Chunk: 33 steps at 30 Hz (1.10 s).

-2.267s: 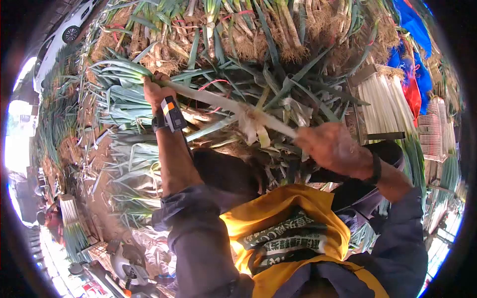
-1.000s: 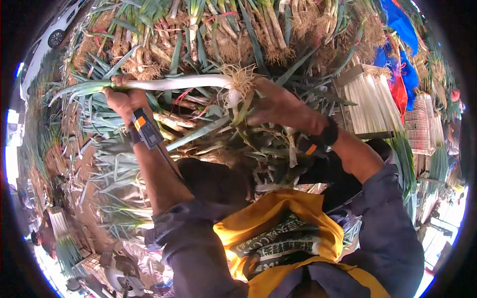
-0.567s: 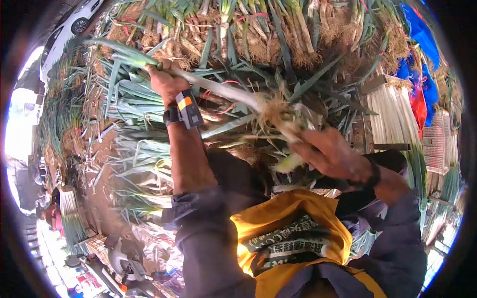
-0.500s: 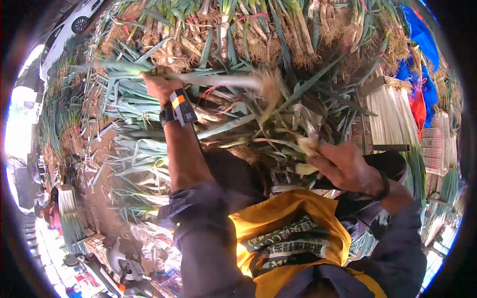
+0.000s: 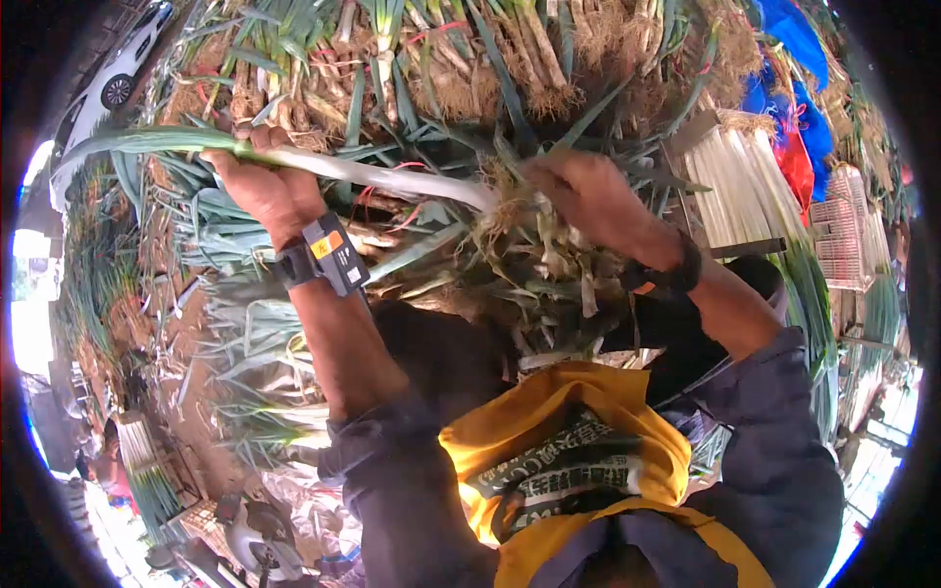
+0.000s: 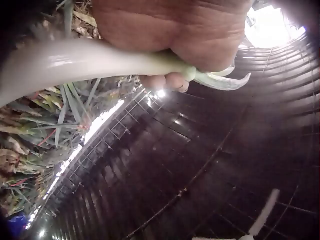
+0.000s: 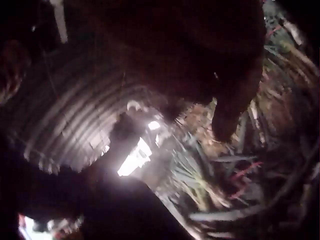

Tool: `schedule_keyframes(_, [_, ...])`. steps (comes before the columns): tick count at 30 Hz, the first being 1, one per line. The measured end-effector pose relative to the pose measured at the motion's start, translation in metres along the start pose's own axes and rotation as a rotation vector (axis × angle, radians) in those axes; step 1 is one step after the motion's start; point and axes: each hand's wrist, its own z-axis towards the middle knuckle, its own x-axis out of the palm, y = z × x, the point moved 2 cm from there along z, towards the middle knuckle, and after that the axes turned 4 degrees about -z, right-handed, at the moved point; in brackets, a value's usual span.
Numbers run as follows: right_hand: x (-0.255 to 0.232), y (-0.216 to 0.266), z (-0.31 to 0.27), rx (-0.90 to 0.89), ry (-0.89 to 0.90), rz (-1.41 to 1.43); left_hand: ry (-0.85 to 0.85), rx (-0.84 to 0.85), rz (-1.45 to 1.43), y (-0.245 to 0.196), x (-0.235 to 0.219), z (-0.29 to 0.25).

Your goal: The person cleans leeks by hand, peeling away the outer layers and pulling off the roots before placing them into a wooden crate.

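Observation:
My left hand [image 5: 270,196] grips a long green onion [image 5: 392,179] around its stalk where white turns green. It lies nearly level, leaves to the left and stringy roots [image 5: 505,201] to the right. In the left wrist view, my left hand [image 6: 175,30] wraps the white stalk [image 6: 95,62], with fingertips showing beneath. My right hand [image 5: 603,201] is right at the root end, fingers bent and slightly blurred; I cannot tell whether it pinches anything. The right wrist view shows that hand [image 7: 200,55] dark, its grasp hidden.
Bundles of rooted onions [image 5: 441,69] line the far side. More green tops [image 5: 225,235] and loose scraps [image 5: 559,265] lie below my hands. Cleaned white stalks [image 5: 740,186] are stacked at right beside a wire basket [image 5: 840,230] and a red bag [image 5: 794,167]. A white car [image 5: 113,78] stands far left.
The right hand pulled pale skin from the onion down to the right, let go, and came back up to the roots. The left hand kept its grip; the head view shifted.

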Motion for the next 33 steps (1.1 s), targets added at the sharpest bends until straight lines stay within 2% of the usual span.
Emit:
schedule_keyframes(1, [-0.013, 0.007, 0.02, 0.114, -0.099, 0.113, 0.008, -0.004, 0.031, 0.002, 0.001, 0.009])
schedule_keyframes(2, [-0.012, 0.017, 0.029, 0.051, -0.162, 0.141, -0.034, 0.001, 0.02, 0.005, 0.014, 0.007])
schedule_keyframes(4, [0.005, 0.037, 0.046, 0.015, -0.061, 0.059, -0.1, -0.001, -0.007, 0.011, 0.035, -0.004])
schedule_keyframes(5, [0.014, 0.044, 0.053, -0.008, -0.002, 0.02, -0.064, -0.012, -0.024, 0.015, 0.039, -0.005])
schedule_keyframes(8, [0.042, 0.055, 0.064, -0.069, -0.021, -0.099, 0.056, -0.049, -0.044, 0.02, 0.042, -0.007])
schedule_keyframes(11, [0.047, 0.062, 0.061, -0.074, -0.003, -0.043, -0.087, -0.003, 0.12, 0.02, 0.045, -0.012])
schedule_keyframes(12, [0.048, 0.062, 0.06, -0.094, -0.004, -0.015, -0.034, -0.024, 0.107, 0.019, 0.04, -0.01])
schedule_keyframes(15, [0.048, 0.055, 0.054, -0.079, 0.021, 0.051, -0.039, -0.027, 0.159, 0.016, 0.04, -0.011])
schedule_keyframes(16, [0.049, 0.052, 0.055, -0.046, 0.05, 0.068, -0.114, -0.021, 0.206, 0.017, 0.04, -0.014])
schedule_keyframes(17, [0.049, 0.049, 0.056, -0.016, 0.079, 0.087, -0.117, -0.02, 0.214, 0.018, 0.042, -0.015])
schedule_keyframes(20, [0.048, 0.042, 0.055, -0.009, 0.011, 0.178, -0.137, -0.042, 0.185, 0.018, 0.047, -0.018])
schedule_keyframes(23, [0.043, 0.025, 0.046, 0.382, 0.036, 0.65, 0.059, -0.165, -0.061, 0.014, 0.027, -0.002])
schedule_keyframes(30, [-0.022, -0.022, 0.037, 0.41, -0.403, 1.406, 0.139, -0.19, -0.24, 0.007, 0.026, 0.0])
schedule_keyframes(33, [-0.015, -0.017, 0.043, -0.09, -0.272, 0.096, 0.128, -0.194, -0.218, 0.013, 0.037, -0.003])
